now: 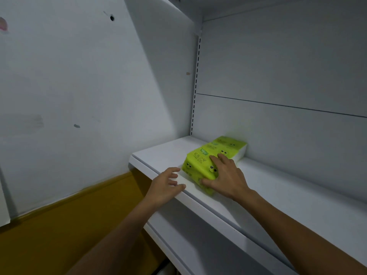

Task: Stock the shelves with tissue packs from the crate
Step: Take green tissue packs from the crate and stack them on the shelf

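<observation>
Nearest: my left forearm and right forearm, raised to the white shelf.

Left hand: fingers loosely spread, holding nothing, tips on the shelf's near lip, likely steadying me.

Right hand: fingers almost straight over the green tissue pack at the shelf's left end, thumb against its near face. It presses rather than clasps, probably sliding the pack far, into line with the rear packs.

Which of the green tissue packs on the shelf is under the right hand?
The front pack, nearest the shelf edge: the right hand lies on it; the packs behind are untouched.
</observation>
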Tool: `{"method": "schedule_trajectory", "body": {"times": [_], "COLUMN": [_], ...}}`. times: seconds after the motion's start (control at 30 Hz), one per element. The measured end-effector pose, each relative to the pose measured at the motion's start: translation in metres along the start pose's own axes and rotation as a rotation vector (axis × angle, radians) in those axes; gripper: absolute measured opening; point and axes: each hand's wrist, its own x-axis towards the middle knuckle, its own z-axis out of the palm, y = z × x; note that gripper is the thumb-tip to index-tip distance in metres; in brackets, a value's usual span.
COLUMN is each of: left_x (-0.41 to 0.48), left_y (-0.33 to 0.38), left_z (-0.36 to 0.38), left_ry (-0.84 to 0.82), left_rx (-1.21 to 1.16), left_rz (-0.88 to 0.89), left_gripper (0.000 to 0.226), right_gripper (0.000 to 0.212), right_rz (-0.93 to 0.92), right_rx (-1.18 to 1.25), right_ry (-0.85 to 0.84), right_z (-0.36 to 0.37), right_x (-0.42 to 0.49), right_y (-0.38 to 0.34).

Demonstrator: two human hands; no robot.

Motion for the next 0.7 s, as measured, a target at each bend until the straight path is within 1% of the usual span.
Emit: {"method": "schedule_trajectory", "body": {"times": [0.07,0.17,0.33,0.47,0.57,0.7], "left_x": [-0.001,-0.001,-0.001,0.0,0.0,0.0], "left_y": [-0.009,-0.015,-0.022,-0.026,-0.026,-0.025], "left_z": [0.0,0.0,0.004,0.005,0.006,0.006], "left_ry": [0.008,0.011,0.046,0.074,0.081,0.074], "left_rx": [0.002,0.004,-0.001,0.022,0.039,0.064], "left_rz": [0.023,0.06,0.103,0.112,0.111,0.109], "left_gripper": [0.034,0.027,0.026,0.024,0.025,0.026], "right_gripper": [0.082,0.078,0.079,0.089,0.096,0.1], "right_rz": [0.016,0.004,0.035,0.112,0.134,0.124], "right_rx": [-0.004,-0.036,-0.03,0.052,0.083,0.083], "right_ry": [-0.012,-0.014,0.07,0.166,0.185,0.186], "right_z": [0.002,0.007,0.02,0.027,0.031,0.031], "right_x": [0.006,0.015,0.022,0.023,0.023,0.022], "right_y": [0.002,0.003,0.005,0.007,0.009,0.01]}}
